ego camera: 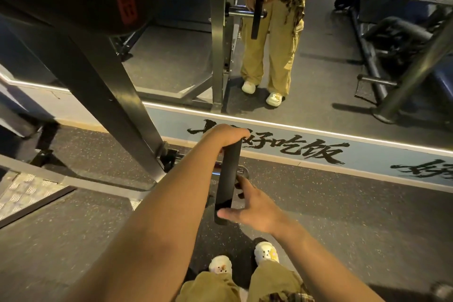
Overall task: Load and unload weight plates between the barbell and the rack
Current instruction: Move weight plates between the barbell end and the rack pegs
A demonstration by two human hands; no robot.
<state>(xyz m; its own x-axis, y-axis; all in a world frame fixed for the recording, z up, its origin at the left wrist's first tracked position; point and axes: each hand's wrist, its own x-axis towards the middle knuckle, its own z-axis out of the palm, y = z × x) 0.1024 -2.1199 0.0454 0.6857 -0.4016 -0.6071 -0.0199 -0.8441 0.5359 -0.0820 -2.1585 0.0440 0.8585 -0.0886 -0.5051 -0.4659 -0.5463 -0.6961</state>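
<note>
So, plate: we see the weight plate (226, 179) edge-on at frame centre, standing upright, threaded on the chrome peg (241, 170).
Left hand (226, 136): fingers curled over the top rim, gripping.
Right hand (255, 208): fingers spread nearly straight, resting on the plate's lower right face; holds nothing.
Axis: peg runs left-right across frame, free end right.
Next, we judge: plate slides along that axis.

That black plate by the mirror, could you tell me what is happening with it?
A person is handling a black weight plate that sits edge-on on a chrome peg of the rack. The left hand grips its top rim; the right hand steadies its outer face with spread fingers. The mirror reflects the same pose.
</note>
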